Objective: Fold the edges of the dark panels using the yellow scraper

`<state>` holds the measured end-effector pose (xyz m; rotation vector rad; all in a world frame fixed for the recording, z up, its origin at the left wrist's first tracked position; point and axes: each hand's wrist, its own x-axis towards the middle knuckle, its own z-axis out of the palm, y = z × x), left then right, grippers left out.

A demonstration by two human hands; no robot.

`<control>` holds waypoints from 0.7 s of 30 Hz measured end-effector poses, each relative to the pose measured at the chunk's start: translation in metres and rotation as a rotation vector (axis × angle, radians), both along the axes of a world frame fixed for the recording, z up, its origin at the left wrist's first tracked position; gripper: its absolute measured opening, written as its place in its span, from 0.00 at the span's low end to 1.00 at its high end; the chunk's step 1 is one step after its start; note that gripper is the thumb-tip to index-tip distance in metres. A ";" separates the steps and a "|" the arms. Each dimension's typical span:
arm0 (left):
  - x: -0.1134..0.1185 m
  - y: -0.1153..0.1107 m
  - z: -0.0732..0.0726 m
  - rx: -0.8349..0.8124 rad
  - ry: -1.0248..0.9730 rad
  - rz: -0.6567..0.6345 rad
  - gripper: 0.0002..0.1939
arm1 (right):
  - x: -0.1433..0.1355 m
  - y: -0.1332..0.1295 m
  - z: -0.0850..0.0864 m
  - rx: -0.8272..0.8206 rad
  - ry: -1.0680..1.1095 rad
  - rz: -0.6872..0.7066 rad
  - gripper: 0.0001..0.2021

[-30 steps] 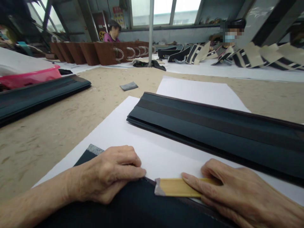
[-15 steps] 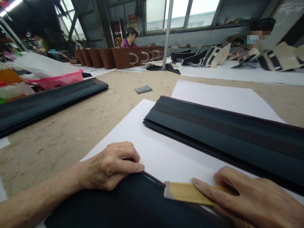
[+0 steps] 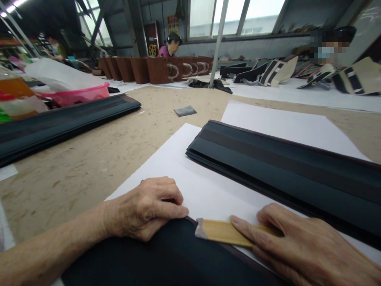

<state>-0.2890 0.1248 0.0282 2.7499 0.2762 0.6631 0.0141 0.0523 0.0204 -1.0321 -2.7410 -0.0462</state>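
Observation:
My left hand (image 3: 154,206) pinches the upper edge of a dark sheet of material (image 3: 166,258) at the bottom of the view. In my right hand (image 3: 291,242) is a flat yellowish stick (image 3: 229,232), its pale, wrapped-looking tip resting on that same edge, close to my left fingertips. My right index finger lies along the stick. White paper (image 3: 154,159) spreads under the work. Just beyond my hands, a stack of dark strips (image 3: 268,155) with a brownish band lies across the paper.
Another stack of dark strips (image 3: 74,115) lies at the left, beside a pink basin (image 3: 83,95). A small grey piece (image 3: 185,111) sits on the tan tabletop (image 3: 89,159). Brown bags (image 3: 133,69) and a pole (image 3: 219,43) stand farther back, where co-workers (image 3: 169,47) sit.
My right hand and the stick have moved left along the sheet's edge, nearer my left hand. My left hand keeps its pinch. The whole view has shifted slightly.

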 end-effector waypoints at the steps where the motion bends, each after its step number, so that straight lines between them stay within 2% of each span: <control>1: 0.000 0.000 0.000 0.005 0.000 0.001 0.15 | -0.002 0.002 0.001 0.009 0.000 0.014 0.21; 9: -0.001 0.002 0.002 0.033 0.031 -0.014 0.16 | -0.017 0.016 0.009 0.022 -0.040 0.078 0.19; 12: -0.012 0.004 0.002 -0.025 0.002 -0.006 0.15 | -0.017 0.018 0.007 0.031 -0.010 0.086 0.20; 16: -0.029 0.010 0.001 -0.032 -0.042 0.067 0.13 | -0.014 0.021 0.002 0.018 0.029 0.099 0.21; 21: -0.035 0.013 -0.002 -0.014 -0.101 0.055 0.13 | -0.017 0.027 -0.003 0.023 0.023 0.109 0.22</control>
